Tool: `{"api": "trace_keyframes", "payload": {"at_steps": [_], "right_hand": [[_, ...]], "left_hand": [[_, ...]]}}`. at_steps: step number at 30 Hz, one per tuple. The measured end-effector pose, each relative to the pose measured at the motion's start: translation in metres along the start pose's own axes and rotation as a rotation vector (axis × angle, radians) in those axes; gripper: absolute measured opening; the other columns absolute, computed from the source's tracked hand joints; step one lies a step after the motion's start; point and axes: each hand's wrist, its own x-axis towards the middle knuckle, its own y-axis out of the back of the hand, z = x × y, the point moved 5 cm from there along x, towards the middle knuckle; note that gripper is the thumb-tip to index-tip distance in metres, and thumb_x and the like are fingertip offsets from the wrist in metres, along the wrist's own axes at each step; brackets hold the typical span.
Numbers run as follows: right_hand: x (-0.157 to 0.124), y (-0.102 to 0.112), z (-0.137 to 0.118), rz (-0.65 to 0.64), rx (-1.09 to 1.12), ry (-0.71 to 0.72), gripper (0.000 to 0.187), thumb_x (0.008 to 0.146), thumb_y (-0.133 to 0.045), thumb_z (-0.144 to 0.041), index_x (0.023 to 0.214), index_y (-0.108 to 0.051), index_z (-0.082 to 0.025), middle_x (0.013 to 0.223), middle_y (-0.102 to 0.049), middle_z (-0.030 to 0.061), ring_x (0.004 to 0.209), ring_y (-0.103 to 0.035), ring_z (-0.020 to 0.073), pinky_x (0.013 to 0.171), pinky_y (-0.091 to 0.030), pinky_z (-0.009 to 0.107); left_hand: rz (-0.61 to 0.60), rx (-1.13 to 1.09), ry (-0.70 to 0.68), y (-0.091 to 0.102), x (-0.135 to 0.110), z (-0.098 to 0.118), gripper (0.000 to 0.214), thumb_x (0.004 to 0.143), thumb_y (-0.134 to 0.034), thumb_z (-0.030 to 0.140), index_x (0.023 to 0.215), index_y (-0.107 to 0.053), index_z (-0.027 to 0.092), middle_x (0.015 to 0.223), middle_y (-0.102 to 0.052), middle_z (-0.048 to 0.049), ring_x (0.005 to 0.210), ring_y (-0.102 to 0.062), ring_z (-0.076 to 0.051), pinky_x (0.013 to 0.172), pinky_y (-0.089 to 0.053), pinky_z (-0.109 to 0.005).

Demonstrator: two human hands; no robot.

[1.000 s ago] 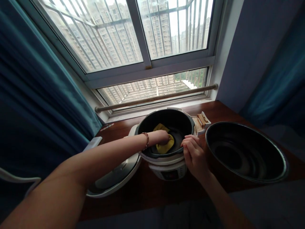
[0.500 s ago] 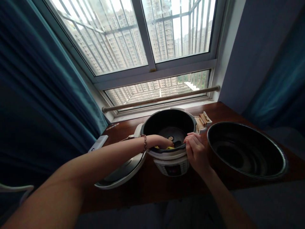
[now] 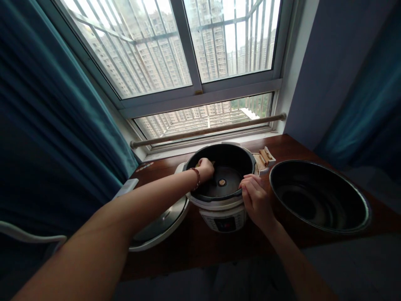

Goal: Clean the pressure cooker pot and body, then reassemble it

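A white electric pressure cooker (image 3: 223, 203) stands open on the table, its dark inside showing a small round piece in the middle of the floor. My left hand (image 3: 206, 168) reaches into it by the left inner wall, its fingers closed on a yellow cloth (image 3: 197, 165), of which only small bits show. My right hand (image 3: 254, 190) grips the cooker's right front rim with bent fingers. The cooker's lid (image 3: 163, 225) is swung open on the left, partly behind my left forearm.
To the right stands a large black inner pot (image 3: 319, 196). The brown wooden table (image 3: 188, 255) borders a barred window with a rail (image 3: 206, 131). A blue curtain (image 3: 62, 104) hangs on the left. A hinged white and tan part (image 3: 265, 159) juts from the cooker's right side.
My left hand has moved from the front inner wall of the cooker to its left side, with the cloth. My right hand stays on the rim. The view has shifted slightly.
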Motion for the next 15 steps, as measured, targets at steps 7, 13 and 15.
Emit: {"api": "trace_keyframes", "payload": {"at_steps": [7,13,15], "right_hand": [[0.0,0.001,-0.001,0.001,0.003,0.014,0.017,0.089,-0.036,-0.014,0.08,-0.05,-0.018,0.083,-0.053,0.0057,0.102,-0.047,0.0201,0.092,-0.04,0.037],[0.001,0.002,-0.002,-0.013,-0.011,0.013,0.017,0.089,-0.036,-0.013,0.081,-0.051,-0.017,0.084,-0.054,0.0067,0.103,-0.046,0.0205,0.093,-0.039,0.037],[0.001,0.002,-0.002,-0.017,-0.016,0.015,0.017,0.089,-0.036,-0.013,0.081,-0.051,-0.017,0.083,-0.054,0.0068,0.103,-0.046,0.0206,0.093,-0.039,0.037]], "left_hand": [[-0.008,0.21,-0.048,0.047,-0.005,-0.017,0.017,0.076,-0.058,0.021,0.084,-0.07,0.011,0.105,-0.062,-0.0188,0.094,-0.059,-0.029,0.081,-0.043,-0.035],[-0.081,0.174,0.054,0.033,-0.039,-0.027,0.01,0.063,-0.071,0.02,0.071,-0.07,0.014,0.083,-0.069,-0.0136,0.082,-0.063,-0.026,0.072,-0.045,-0.029],[-0.068,0.099,0.072,0.031,-0.051,-0.025,0.013,0.058,-0.074,0.021,0.068,-0.07,0.014,0.077,-0.069,-0.014,0.081,-0.063,-0.028,0.072,-0.045,-0.03]]}}
